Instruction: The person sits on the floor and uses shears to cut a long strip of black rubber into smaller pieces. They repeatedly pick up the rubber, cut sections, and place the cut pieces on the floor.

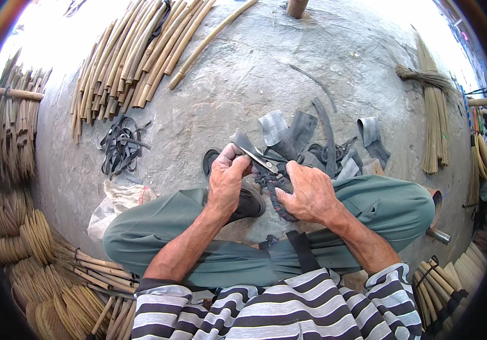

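My left hand [227, 180] pinches a grey-black rubber strip [242, 140] between thumb and fingers. My right hand [310, 195] is closed on a pair of scissors [269, 166], whose handles look wrapped in dark material. The metal blades point up and left, with the strip at their tips beside my left fingers. Just beyond the scissors lie wide pieces of dark rubber sheet [300, 133] and a tangle of narrow strips, partly hidden by my right hand. Another curled rubber piece [372, 136] sits farther right.
Bamboo poles [124, 62] lie at the far left, with a heap of black strips [121, 147] nearer me. A white sack [113, 209] rests by my left knee. Bundled broom fibres [433, 107] lie at right. Coiled bundles [33, 243] crowd the near left, bamboo handles [436, 289] the near right.
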Demonstrator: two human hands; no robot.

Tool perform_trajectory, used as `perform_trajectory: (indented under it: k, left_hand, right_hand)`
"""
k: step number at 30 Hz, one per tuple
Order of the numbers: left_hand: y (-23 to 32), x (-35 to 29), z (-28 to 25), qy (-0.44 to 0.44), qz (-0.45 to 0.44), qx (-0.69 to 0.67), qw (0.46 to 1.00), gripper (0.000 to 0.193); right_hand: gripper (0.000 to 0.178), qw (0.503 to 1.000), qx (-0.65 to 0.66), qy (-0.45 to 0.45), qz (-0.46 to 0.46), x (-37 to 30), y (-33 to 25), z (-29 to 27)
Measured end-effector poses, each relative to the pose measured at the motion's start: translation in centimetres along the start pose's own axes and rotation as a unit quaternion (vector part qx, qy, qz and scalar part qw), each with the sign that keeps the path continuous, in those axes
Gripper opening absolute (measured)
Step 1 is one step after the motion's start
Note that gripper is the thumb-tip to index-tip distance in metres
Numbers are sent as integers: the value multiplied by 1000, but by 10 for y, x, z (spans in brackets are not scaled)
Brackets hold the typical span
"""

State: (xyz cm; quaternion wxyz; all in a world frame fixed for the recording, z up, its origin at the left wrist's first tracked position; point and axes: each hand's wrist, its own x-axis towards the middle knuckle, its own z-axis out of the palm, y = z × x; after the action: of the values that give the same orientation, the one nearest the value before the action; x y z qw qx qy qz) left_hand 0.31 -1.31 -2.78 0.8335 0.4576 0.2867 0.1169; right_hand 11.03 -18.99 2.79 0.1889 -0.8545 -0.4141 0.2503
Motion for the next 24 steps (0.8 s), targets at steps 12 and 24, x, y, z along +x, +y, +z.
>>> perform_trajectory:
  k: [12, 24]
  left_hand:
    - [4, 6, -6, 39, -28, -42, 998, 13]
    - [6, 2, -1, 46, -64, -30, 996, 11]
  right_hand:
    - [44, 998, -20, 37, -44, 0, 5, 8]
    - [41, 995, 12, -86, 49, 0, -1, -6]
